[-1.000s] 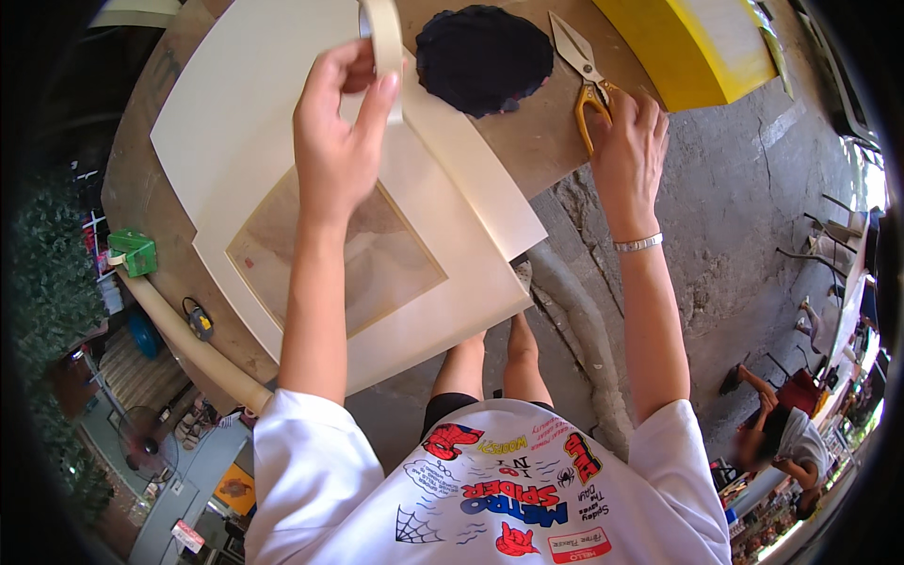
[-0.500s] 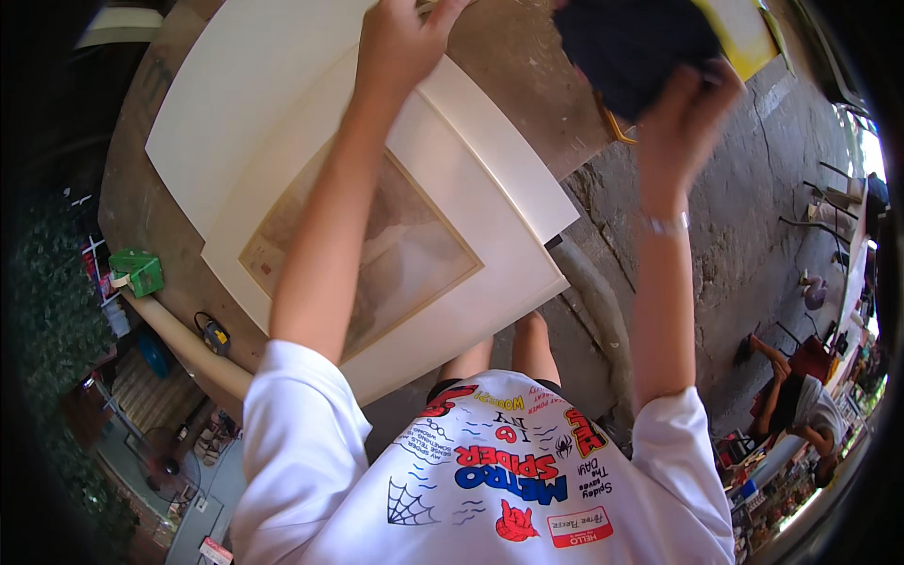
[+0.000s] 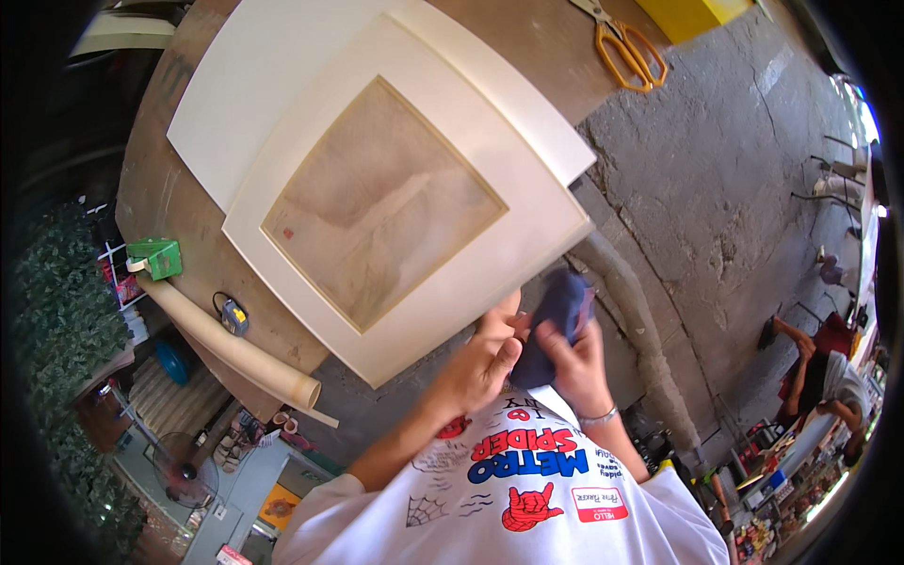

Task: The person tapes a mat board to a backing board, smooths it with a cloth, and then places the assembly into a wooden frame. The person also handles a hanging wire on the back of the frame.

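Head view, looking straight down over the chest: both hands meeting close in front of the white printed shirt, below the table edge. Left hand (image 3: 480, 363) curled, fingers bent and narrow, pinching the lower part of a dark blue cloth (image 3: 557, 315). Right hand (image 3: 576, 363), with a thin silver bracelet (image 3: 598, 416) on the wrist, closed around the same cloth from the other side, thumb pressed on the fabric. Cloth bunched between the two hands, held up in the air, just beside the near corner of the matted picture (image 3: 386, 202) but not touching it, as far as can be told. Picture with a wide cream mat and a pale brownish sheet in the window, lying flat on a larger white board (image 3: 254, 85), both on a round wooden table (image 3: 179, 245); near corner of the mat sticking out over the table edge. Orange-handled scissors (image 3: 626, 47) at the far side, well apart from the hands. Small green box (image 3: 155, 257), a little tape measure (image 3: 233, 315) and a rolled cream paper tube (image 3: 235, 350) along the left rim. Grey concrete floor (image 3: 716, 188) to the right, other people (image 3: 829, 367) far away there. Step in hand, by judgement: gathering or folding the cloth into a pad with both hands. Any next move with it calls for a firm grip in one hand and a gentle touch, since the overhanging mat can tip or slide.
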The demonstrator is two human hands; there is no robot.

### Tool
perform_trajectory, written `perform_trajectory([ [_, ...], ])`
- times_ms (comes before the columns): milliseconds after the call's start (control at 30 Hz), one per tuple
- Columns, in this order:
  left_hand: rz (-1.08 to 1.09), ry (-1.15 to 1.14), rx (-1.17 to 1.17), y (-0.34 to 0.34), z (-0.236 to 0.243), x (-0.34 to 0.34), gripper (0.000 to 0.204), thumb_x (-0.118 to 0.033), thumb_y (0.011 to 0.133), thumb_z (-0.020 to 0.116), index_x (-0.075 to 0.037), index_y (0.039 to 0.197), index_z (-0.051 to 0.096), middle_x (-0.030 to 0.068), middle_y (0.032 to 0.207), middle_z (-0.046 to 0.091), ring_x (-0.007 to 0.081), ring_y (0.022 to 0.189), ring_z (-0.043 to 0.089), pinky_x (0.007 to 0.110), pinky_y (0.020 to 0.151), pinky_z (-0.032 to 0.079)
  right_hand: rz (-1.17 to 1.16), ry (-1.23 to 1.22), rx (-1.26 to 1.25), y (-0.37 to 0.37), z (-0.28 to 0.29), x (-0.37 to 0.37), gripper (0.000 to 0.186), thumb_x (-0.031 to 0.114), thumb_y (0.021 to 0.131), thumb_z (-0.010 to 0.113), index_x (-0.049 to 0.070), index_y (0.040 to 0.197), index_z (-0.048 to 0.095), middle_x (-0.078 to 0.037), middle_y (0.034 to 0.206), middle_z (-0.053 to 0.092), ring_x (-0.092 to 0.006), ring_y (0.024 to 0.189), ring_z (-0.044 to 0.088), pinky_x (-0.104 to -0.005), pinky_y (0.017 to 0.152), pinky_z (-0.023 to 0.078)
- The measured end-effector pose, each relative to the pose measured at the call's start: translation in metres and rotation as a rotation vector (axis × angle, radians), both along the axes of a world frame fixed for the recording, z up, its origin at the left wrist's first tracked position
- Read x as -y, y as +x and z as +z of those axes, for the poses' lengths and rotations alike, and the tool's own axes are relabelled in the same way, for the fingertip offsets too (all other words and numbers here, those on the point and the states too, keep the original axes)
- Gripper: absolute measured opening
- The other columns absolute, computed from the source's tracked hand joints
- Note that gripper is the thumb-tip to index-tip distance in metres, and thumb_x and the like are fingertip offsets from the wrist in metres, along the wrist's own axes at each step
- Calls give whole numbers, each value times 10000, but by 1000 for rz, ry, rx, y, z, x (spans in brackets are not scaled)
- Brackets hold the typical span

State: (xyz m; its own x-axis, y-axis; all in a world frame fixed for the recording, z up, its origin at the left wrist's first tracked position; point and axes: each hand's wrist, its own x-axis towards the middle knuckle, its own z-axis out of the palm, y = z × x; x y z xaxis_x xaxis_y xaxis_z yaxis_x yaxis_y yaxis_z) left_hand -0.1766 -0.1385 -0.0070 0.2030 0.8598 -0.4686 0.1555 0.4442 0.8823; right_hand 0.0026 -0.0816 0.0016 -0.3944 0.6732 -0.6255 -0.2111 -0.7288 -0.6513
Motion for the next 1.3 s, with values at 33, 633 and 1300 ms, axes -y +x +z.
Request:
perform_trajectory([
  [33,-89,88,-115,-14,-3,2,640,-591,1089,359,-53,1204,686,172,884,718,367,934,698,451,882,522,-86,113,136,6,-10,8,327,39,1025,628,16,1343,555,-79,1078,716,-193,967,691,-336,905,552],
  [633,13,887,-1070,-142,-90,-44,537,-431,976,663,-177,1443,587,120,1548,504,422,1416,449,563,1175,306,-72,1431,1356,3,-115,-55,531,-27,803,693,140,1307,713,-133,1062,605,-321,931,617,-425,802,549],
  [1300,55,959,-1089,-142,-104,-47,530,-488,963,646,-192,1401,609,130,1510,536,401,1399,477,618,1161,315,396,1326,538,-156,-106,260,266,150,745,720,158,1010,737,-99,1171,609,-251,865,555,-393,708,460],
])
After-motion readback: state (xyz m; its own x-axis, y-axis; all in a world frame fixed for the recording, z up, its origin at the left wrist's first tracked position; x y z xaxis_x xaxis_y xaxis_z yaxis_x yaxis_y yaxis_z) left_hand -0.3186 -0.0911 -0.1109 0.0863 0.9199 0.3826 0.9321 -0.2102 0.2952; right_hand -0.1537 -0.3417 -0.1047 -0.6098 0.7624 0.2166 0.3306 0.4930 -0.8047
